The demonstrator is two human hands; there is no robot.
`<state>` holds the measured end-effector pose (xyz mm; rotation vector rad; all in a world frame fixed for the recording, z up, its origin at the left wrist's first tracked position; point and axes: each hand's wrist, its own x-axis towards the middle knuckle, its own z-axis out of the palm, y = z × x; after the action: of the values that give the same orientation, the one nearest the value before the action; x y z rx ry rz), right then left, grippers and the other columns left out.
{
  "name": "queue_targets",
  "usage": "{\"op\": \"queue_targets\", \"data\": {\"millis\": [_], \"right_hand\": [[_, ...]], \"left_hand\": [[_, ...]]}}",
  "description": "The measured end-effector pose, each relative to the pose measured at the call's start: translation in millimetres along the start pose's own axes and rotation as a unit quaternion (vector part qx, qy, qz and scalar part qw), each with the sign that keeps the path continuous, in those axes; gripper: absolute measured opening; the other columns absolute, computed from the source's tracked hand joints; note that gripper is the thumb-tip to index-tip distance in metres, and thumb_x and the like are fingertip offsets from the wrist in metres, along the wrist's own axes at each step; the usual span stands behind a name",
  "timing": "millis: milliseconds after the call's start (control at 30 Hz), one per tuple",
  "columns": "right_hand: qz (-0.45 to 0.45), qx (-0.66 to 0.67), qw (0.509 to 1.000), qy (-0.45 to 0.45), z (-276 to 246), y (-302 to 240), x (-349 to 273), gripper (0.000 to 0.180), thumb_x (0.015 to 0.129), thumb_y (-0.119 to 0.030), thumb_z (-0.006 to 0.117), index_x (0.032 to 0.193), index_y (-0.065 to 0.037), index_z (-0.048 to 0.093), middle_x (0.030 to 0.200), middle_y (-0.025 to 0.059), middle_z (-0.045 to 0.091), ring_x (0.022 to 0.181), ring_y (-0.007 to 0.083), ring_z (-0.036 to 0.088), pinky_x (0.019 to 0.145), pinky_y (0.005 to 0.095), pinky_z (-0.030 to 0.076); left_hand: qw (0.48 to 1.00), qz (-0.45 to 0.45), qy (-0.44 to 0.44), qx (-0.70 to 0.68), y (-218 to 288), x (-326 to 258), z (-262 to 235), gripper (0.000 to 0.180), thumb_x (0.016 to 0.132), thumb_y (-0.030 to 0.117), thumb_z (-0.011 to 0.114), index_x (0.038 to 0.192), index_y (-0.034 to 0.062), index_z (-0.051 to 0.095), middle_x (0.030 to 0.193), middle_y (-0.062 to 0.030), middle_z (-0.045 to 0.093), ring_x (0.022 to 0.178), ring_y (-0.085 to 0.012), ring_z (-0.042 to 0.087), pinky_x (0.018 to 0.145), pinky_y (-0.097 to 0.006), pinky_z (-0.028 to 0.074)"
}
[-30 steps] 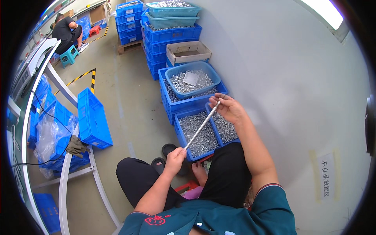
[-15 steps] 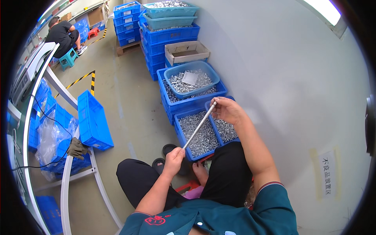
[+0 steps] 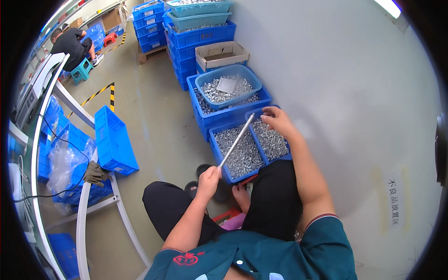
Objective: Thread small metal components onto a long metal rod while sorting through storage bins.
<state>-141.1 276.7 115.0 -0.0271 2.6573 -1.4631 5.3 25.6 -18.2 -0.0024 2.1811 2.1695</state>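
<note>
A: How is the left hand [image 3: 210, 181] set?

B: It is closed on the near end of a slim, straight, silver metal rod [image 3: 237, 140], just left of the near corner of a blue rectangular plastic bin [image 3: 240, 178]. Whether more of the rod is hidden inside the fist cannot be told.

A: And the right hand [image 3: 278, 121]?

B: It is raised at the far right of the bin, with the fingers loosely curled and the thumb parted from them. Nothing is seen to be gripped there.

A: How is the rod's long axis angled?

B: It is slanted across the bin, from the near left corner towards the far right. The free tip is pointed away from the person and is set just left of the right fingertips, with a narrow gap seen between. That tip is neared by the right hand alone; the other end is held by the left.

A: What is found farther out?

B: The bin is filled with small silver metal parts [image 3: 238, 154]. Beyond it, a light-blue oval plastic basin [image 3: 242, 97] of similar parts is stacked, and behind that a beige open-topped box [image 3: 221, 64] is placed. Well left of the bin, a bright-blue plastic crate [image 3: 112, 144] is propped on its side. To its right, a pale grey wall [image 3: 345, 116] is seen.
</note>
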Motion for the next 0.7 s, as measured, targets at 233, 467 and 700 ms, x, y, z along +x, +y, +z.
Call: {"op": "queue_targets", "data": {"millis": [233,467,700], "right_hand": [[-0.209,-0.27,0.934,0.106,37,75,-53,0.022,0.076,-0.017,0.061,0.098,-0.016,0.06,0.086,0.0088,0.059,0.077,0.0299,0.06,0.063,0.0401,0.049],[-0.394,-0.229,0.889,0.05,75,86,-68,0.03,0.072,-0.013,0.059,0.101,-0.02,0.061,0.073,0.003,0.052,0.067,0.0222,0.058,0.055,0.0347,0.048],[-0.416,-0.224,0.872,0.129,75,118,-41,0.02,0.072,-0.014,0.055,0.091,-0.015,0.062,0.069,0.002,0.051,0.066,0.0212,0.057,0.054,0.0334,0.046]], "left_hand": [[0.986,-0.051,-0.03,0.159,0,20,19,0.031,0.086,0.028,0.052,0.072,-0.0002,0.055,0.062,-0.0094,0.054,0.059,-0.0188,0.051,0.057,-0.034,0.04],[0.964,-0.175,-0.146,0.139,16,82,56,0.04,0.067,0.011,0.057,0.105,-0.0021,0.056,0.077,-0.0107,0.06,0.07,-0.0201,0.057,0.063,-0.029,0.045],[0.945,-0.291,-0.144,0.039,42,109,94,0.054,0.071,0.002,0.052,0.122,0.0029,0.035,0.059,0.0009,0.043,0.043,-0.0072,0.035,0.038,-0.024,0.024]]}}
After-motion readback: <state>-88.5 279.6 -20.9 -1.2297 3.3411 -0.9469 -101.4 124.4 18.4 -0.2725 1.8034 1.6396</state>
